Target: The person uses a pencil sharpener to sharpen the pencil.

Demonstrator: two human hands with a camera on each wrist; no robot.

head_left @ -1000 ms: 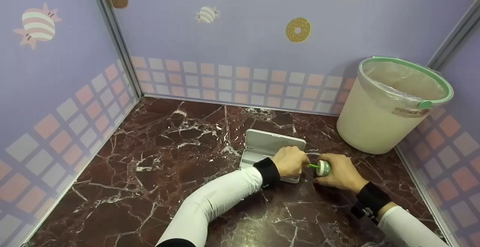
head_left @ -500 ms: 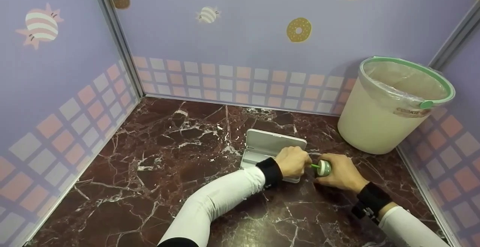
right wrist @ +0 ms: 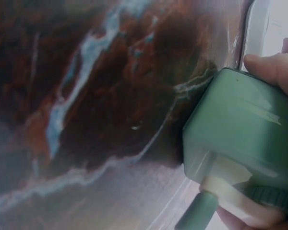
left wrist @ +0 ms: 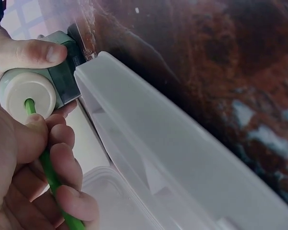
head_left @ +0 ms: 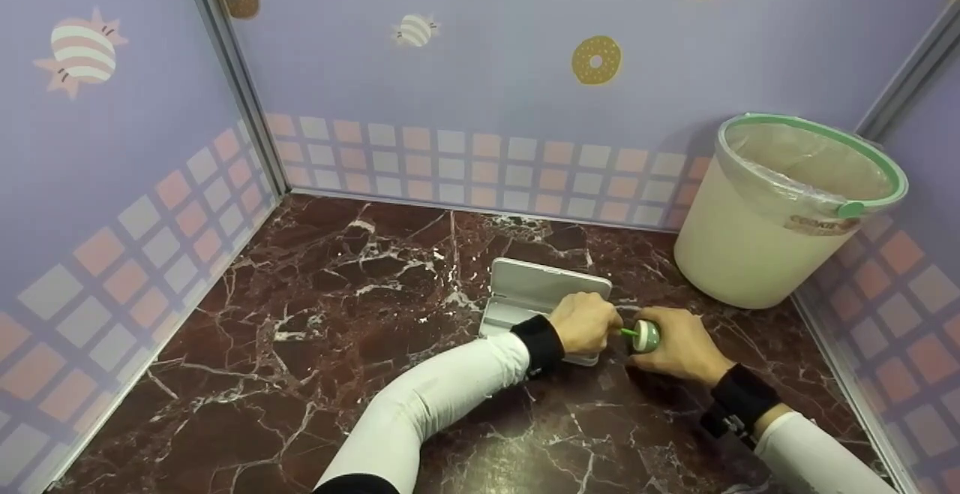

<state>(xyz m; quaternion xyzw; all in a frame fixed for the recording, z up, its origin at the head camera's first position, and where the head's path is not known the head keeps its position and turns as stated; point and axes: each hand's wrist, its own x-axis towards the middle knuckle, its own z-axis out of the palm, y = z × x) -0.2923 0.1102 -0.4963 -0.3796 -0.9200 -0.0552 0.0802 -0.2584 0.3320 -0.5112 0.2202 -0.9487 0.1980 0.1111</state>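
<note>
Left hand [head_left: 583,322] curled round the green pencil [left wrist: 50,178], tip seated in the sharpener [head_left: 646,336]. Right hand [head_left: 679,345] clamped round that sharpener, low on the tabletop [head_left: 337,344] beside the open white case [head_left: 540,291]. Best kept square, steady inward pressure, sharpener braced against twisting.

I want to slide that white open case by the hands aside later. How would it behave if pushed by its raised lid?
The white case looks like thin, translucent plastic, so probably light; it should slide easily on the glossy marble tabletop. Its lid stands up on a hinge, so a push there would likely swing it rather than move the base. It looks stiff rather than floppy.
</note>
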